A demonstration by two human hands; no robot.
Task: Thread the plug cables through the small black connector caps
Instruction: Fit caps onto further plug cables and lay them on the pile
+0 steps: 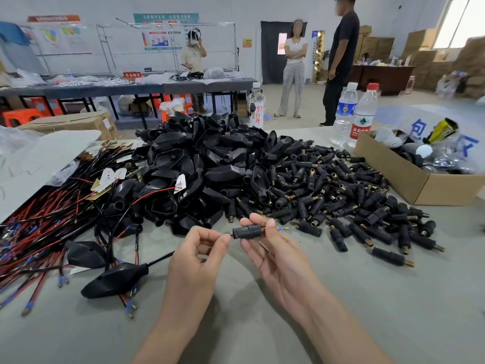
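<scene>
Left hand (195, 254): sitting at lower centre, pinching the wire (231, 235) between thumb and forefinger just left of the cap, other fingers curling in
Right hand (273, 248): sitting just right of the left hand, palm facing up, gripping the cap (248, 231) between thumb and forefinger, remaining fingers lying loose
Cap: hanging level between both hands at centre, above the table (262, 324), not touching it
Wire: passing through the cap, red showing at the cap's left end, blue terminal (282, 229) poking out to the right past the right fingertips
Cable (160, 258): black, trailing from under the left hand down-left into a housing (115, 281) lying on the table
Cap pile (341, 195): spreading over centre right, many showing brass ends
Housing pile (204, 164): heaping at upper centre, touching the cap pile
Bundle (39, 227): red and black cables sprawling along the left edge
Box (409, 177): cardboard, standing at right, just beside the cap pile
Bottles (346, 114): two standing at upper right behind the box corner, a third standing behind the housing pile
People (295, 67): three standing in the background along the top of the frame
</scene>
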